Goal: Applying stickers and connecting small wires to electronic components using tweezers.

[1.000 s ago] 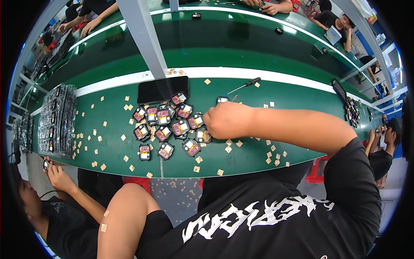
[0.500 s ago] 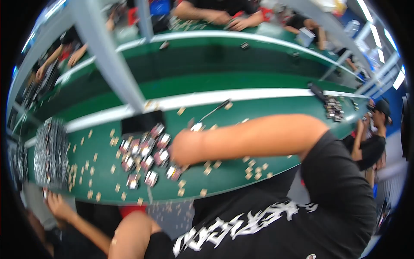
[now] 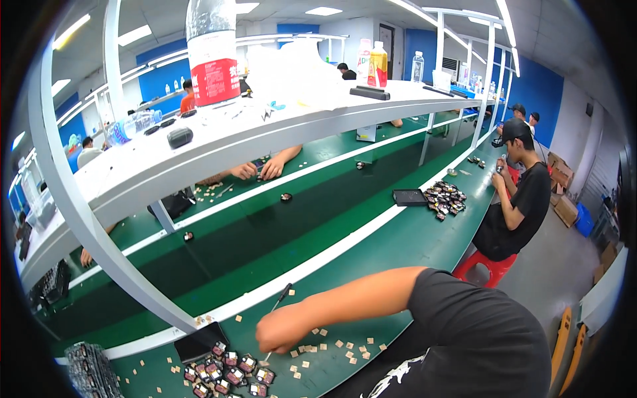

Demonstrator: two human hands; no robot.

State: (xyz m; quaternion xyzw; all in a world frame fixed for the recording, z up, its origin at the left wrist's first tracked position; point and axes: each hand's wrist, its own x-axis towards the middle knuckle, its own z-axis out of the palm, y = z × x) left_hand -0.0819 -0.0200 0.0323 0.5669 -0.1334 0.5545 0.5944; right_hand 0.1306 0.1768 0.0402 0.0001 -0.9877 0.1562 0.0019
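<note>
My right hand [image 3: 282, 330] hangs over the green bench with its fingers curled inward, closed. What the fingers hold, if anything, is hidden beneath the hand. Just left of it lies a heap of small black electronic modules [image 3: 215, 371] with pale, pinkish faces, partly against a black tray [image 3: 202, 341]. Behind the hand, a thin tool with a black handle [image 3: 286, 290] rests on the bench, its metal shaft running towards my wrist. Small tan square pieces [image 3: 323, 347] are scattered around. My left hand is out of view.
A grey upright post [image 3: 123, 265] and a white overhead shelf [image 3: 265, 119] with bottles stand across the bench. Black stacked trays [image 3: 89, 371] are at lower left. Farther right, a seated person [image 3: 524, 192] works near another module pile [image 3: 444, 199].
My view has swung up and to the right, bringing in the shelf and the room. The right hand remains close to the module heap, its fingers still curled.
</note>
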